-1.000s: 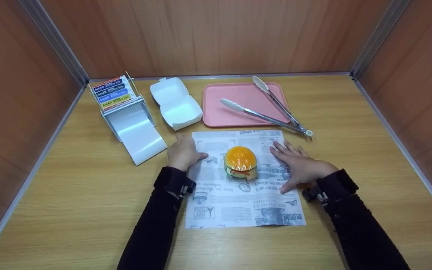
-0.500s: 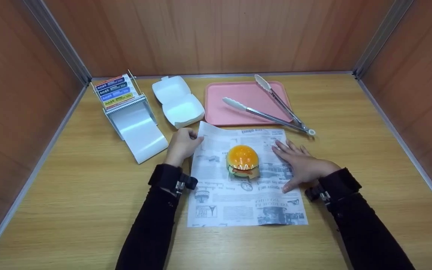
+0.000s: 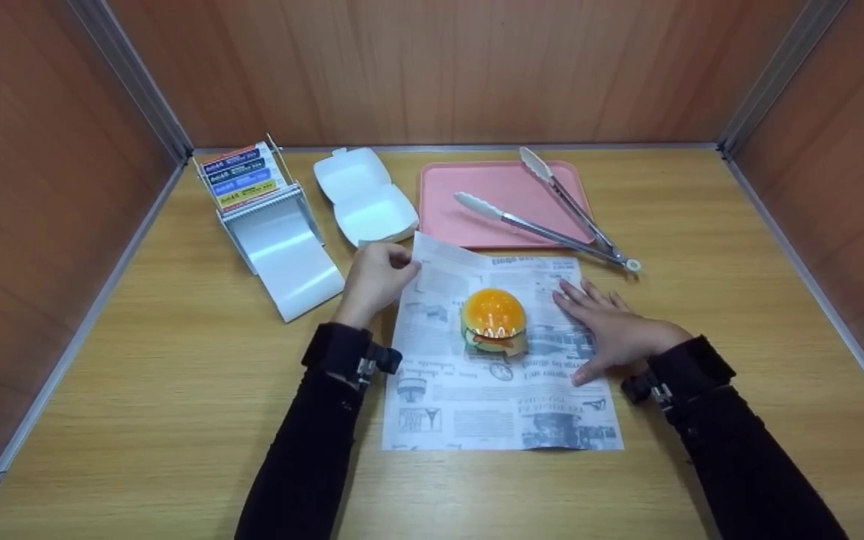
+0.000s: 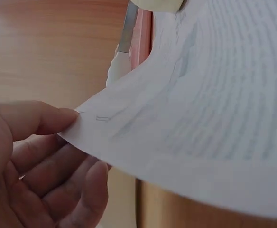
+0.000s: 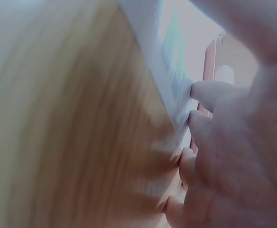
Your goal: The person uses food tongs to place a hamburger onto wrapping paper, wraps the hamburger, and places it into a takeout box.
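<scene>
The burger (image 3: 493, 319) sits on the printed paper (image 3: 469, 386); beyond and left of it, the left hand (image 3: 378, 274) pinches the paper's raised far corner, while right of it the right hand (image 3: 618, 327) lies spread over the paper's edge. A hard tug against that weight could crease or tear the paper, and should the spread fingers lift, the paper may slide and tip the burger
</scene>
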A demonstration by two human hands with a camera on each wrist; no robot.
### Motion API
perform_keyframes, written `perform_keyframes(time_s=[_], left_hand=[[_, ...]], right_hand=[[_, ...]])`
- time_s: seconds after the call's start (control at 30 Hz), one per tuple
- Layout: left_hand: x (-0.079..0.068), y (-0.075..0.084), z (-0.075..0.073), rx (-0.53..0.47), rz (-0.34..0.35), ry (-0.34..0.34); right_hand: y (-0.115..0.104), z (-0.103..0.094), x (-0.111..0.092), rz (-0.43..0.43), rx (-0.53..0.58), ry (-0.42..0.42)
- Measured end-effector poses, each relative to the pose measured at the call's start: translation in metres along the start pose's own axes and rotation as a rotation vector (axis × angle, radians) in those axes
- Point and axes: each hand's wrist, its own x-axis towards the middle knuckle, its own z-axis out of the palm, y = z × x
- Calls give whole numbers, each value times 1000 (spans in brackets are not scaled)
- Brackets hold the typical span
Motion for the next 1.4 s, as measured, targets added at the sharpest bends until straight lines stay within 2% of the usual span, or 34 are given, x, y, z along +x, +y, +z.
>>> perform_keyframes(time_s=[0.13, 0.23, 0.37, 0.47, 0.67, 0.83, 0.97, 1.17, 1.4], left_hand=[[-5, 13, 4, -23, 85, -64], [-10, 23, 9, 2, 201, -97], [-15, 31, 13, 79, 379, -105], [-21, 36, 15, 114, 456, -154], [-28, 39, 21, 148, 508, -301], [-30, 39, 28, 173, 596, -394], [-31, 40, 31, 198, 642, -425], [-33, 42, 37, 291, 678, -466], [-37, 45, 44, 388, 731, -454]], right_hand=[[1, -1, -3, 13, -7, -3], [1, -2, -3, 17, -15, -9], [-1, -2, -1, -10, -19, -14], [-2, -3, 0, -28, -20, -12], [-2, -3, 1, -11, -16, -15], [-1, -2, 1, 6, -18, -19], [-1, -2, 1, 9, -16, -18], [-1, -2, 2, 13, -6, -16], [-1, -2, 0, -22, -7, -8]])
